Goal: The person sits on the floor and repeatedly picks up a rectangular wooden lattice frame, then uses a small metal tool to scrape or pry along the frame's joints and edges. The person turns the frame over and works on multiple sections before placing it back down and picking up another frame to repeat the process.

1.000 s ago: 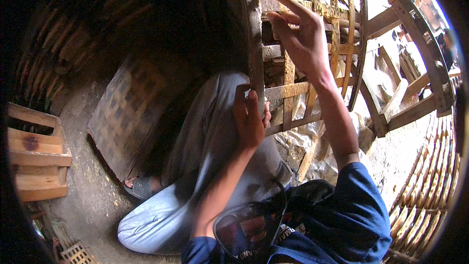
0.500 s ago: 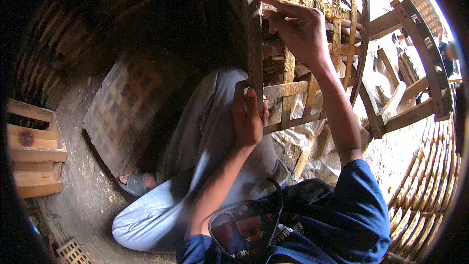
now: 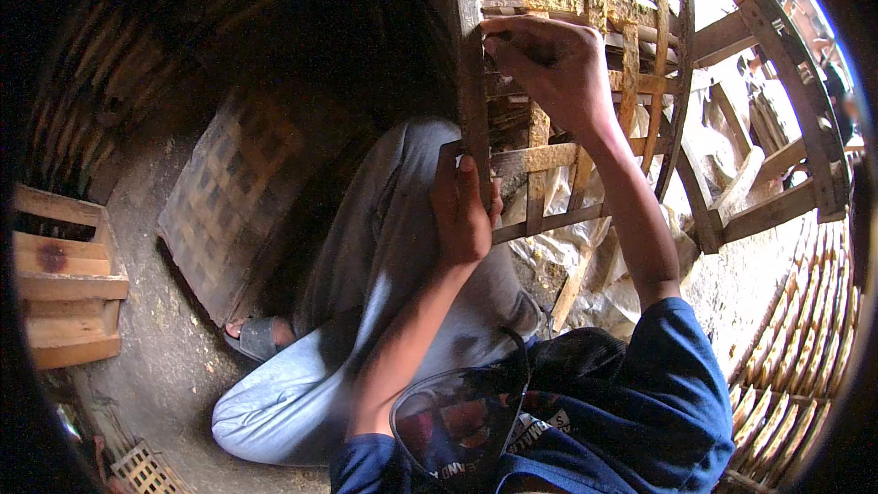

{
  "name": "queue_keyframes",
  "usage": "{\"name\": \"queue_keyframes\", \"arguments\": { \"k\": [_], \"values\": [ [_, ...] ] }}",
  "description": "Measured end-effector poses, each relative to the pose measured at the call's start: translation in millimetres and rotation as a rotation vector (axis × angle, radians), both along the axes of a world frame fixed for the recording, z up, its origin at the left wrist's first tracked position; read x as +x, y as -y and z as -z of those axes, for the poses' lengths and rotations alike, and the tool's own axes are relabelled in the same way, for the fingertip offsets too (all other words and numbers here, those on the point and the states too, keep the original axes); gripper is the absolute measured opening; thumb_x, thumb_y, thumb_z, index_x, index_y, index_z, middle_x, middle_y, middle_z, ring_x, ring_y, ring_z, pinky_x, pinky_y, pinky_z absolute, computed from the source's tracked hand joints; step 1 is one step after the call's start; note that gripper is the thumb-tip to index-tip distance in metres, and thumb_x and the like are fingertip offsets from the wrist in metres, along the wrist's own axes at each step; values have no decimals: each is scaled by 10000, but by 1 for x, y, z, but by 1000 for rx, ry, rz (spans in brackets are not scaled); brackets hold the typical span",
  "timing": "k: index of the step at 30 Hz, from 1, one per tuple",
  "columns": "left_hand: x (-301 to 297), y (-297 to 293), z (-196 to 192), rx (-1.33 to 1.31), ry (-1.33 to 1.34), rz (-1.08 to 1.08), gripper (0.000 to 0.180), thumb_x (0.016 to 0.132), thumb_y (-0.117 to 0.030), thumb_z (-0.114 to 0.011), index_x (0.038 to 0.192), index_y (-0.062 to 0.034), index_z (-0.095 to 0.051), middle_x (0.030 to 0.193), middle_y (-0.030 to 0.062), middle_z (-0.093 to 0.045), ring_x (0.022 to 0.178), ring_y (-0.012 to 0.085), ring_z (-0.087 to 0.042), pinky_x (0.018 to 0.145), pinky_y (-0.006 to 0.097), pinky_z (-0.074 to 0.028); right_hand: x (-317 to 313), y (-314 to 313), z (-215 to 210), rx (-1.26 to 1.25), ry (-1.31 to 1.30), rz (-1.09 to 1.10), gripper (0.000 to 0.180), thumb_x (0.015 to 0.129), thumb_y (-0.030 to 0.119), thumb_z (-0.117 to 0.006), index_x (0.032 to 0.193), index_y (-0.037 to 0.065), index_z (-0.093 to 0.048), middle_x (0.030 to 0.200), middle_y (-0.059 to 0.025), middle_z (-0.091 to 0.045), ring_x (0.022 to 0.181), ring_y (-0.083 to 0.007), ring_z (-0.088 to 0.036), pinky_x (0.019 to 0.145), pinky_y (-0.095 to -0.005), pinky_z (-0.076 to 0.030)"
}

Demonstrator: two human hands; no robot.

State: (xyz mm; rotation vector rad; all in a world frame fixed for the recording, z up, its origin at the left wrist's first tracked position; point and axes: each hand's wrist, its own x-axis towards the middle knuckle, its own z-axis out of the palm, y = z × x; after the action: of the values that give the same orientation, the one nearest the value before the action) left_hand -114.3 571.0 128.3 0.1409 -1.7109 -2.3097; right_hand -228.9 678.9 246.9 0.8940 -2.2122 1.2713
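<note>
Since the earlier frame the right hand [image 3: 553, 69] has come down from an open, spread reach and now clenches around a flat horizontal bamboo slat [image 3: 540, 0] near the top of the round, open-weave bamboo basket frame [image 3: 640, 82]. Lower down, the left hand [image 3: 462, 210] grips the upright bamboo strip [image 3: 469, 73] at the frame's near edge, thumb laid along it (much as before).

Around the work, from the head view: the person's grey-trousered knee [image 3: 402, 220] is raised just beside the frame, a foot in a dark sandal [image 3: 256, 337] resting on the dirt floor [image 3: 155, 348]. A flat woven bamboo panel [image 3: 229, 201] leans near the leg. Wooden slatted crates [image 3: 64, 284] stand at far left, well apart. Curved woven baskets [image 3: 805, 329] crowd the right rim.
</note>
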Motion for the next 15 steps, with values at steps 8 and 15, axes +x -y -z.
{"name": "queue_keyframes", "arguments": {
  "k": [8,15],
  "values": [
    [0,-3,3,1,-42,-9,433,1060,-498,-348,987,-94,-484,650,29,-519,424,113,-450,394,267,-357,0,-5,11,-11,99,-76,157,931,91,-707,1066,20,-743,860,-42,-741,764,-60,-663,700,-235,-563],
    [-3,8,10,-2,-116,72,384,1073,-435,-397,1112,-59,-467,733,33,-533,486,69,-453,401,229,-343,11,-13,-16,321,57,-34,120,912,42,-672,1023,26,-716,766,-66,-689,712,-60,-626,632,-272,-514]
  ]
}}
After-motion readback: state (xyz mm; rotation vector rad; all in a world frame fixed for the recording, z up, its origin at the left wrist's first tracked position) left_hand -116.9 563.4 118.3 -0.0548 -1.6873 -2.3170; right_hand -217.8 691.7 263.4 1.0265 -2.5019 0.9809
